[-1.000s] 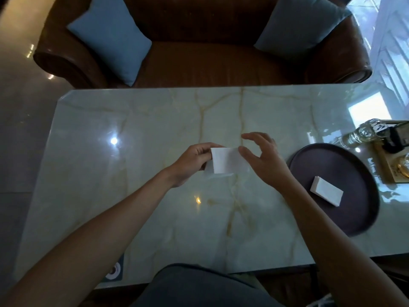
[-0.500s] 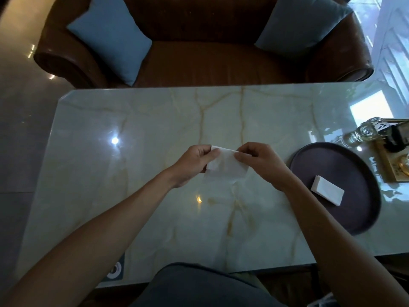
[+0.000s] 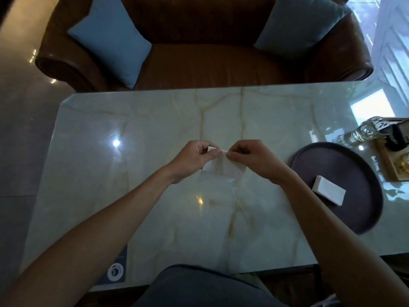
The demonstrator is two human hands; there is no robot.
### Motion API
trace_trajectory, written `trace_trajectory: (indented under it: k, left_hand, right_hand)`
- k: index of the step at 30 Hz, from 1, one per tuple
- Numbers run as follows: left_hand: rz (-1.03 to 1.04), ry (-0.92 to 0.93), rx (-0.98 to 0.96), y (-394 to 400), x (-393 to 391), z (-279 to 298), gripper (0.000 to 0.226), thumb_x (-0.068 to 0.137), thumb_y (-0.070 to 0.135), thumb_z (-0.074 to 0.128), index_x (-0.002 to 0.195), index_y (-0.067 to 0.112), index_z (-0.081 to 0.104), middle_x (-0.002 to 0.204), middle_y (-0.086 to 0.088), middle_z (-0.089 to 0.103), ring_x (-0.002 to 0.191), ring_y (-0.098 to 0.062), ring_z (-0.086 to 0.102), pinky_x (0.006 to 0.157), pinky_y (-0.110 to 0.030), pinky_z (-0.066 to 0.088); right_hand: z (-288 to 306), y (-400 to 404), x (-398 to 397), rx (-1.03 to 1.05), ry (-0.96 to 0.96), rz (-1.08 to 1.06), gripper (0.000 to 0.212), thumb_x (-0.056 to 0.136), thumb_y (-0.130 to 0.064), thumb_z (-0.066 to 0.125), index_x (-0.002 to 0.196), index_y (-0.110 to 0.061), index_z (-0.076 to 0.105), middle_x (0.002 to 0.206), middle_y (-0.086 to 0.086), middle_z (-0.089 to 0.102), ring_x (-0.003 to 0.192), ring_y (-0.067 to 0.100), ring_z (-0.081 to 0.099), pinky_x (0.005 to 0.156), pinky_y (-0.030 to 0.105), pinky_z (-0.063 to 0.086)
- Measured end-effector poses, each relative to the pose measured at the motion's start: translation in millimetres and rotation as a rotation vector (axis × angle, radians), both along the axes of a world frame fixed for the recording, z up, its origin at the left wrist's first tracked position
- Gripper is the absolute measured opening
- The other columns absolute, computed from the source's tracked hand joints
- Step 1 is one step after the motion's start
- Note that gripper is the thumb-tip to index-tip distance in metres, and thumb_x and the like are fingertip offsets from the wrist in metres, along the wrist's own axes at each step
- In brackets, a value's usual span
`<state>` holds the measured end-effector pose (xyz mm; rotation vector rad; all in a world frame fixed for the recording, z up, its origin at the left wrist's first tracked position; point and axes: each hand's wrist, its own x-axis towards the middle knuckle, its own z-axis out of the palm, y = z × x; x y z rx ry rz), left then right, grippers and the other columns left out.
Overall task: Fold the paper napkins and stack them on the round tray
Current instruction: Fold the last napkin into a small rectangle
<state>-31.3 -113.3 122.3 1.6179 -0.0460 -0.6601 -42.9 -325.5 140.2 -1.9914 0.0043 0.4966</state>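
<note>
A thin white paper napkin (image 3: 223, 168) hangs above the middle of the marble table (image 3: 155, 196), held at its top edge. My left hand (image 3: 193, 160) pinches the napkin's upper left part, and my right hand (image 3: 252, 158) pinches it just beside, fingertips almost meeting. The sheet droops below my fingers. To the right lies the dark round tray (image 3: 345, 169), with a folded stack of white napkins (image 3: 328, 192) on it.
A glass bottle (image 3: 363, 134) and a wooden tray (image 3: 396, 165) with small items sit at the table's right edge, behind the round tray. A brown leather sofa (image 3: 199, 63) with two blue cushions stands beyond the table. My lap is at the near edge.
My right hand came in from open beside the napkin and now pinches its top edge. Both hands drew together and the napkin opened downward from a small folded rectangle.
</note>
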Motion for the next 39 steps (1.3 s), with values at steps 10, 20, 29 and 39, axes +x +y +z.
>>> trace_trajectory:
  k: [10,20,29,39]
  left_hand:
    - [0.147,-0.002,0.014,7.9,2.5,-0.5,0.019,0.097,0.027,0.065,0.083,0.025,0.077,0.077,0.001,0.063,0.073,-0.019,0.050,0.060,-0.030,0.039]
    - [0.174,0.098,-0.071,2.2,4.1,2.2,0.012,0.099,0.023,0.062,0.096,0.020,0.073,0.084,0.005,0.069,0.071,-0.006,0.065,0.062,-0.021,0.053]
    - [0.026,0.059,0.033,10.9,-9.6,-10.6,0.045,0.091,0.009,0.071,0.130,0.022,0.054,0.089,-0.006,0.068,0.079,-0.016,0.067,0.078,-0.035,0.059]
    - [0.076,0.077,0.005,5.0,-9.0,-15.6,0.013,0.092,0.002,0.067,0.095,0.014,0.074,0.097,-0.009,0.065,0.087,-0.015,0.062,0.084,-0.031,0.057]
  right_hand:
    - [-8.3,-24.8,-0.6,-0.004,-0.014,-0.092,0.014,0.093,-0.013,0.067,0.082,-0.010,0.074,0.073,0.008,0.072,0.069,0.016,0.063,0.076,0.038,0.051]
    - [-20.8,0.5,-22.7,0.449,0.238,-0.317,0.023,0.099,-0.016,0.059,0.114,0.001,0.066,0.097,0.012,0.073,0.088,0.020,0.070,0.082,0.034,0.058]
    - [-22.2,5.1,-24.4,0.317,0.182,-0.487,0.034,0.095,-0.011,0.063,0.127,-0.019,0.058,0.103,0.023,0.067,0.083,0.025,0.064,0.073,0.036,0.052]
    - [-19.3,-0.4,-24.9,0.277,0.147,-0.418,0.013,0.091,-0.005,0.064,0.093,-0.012,0.075,0.086,0.006,0.069,0.081,0.016,0.061,0.081,0.037,0.049]
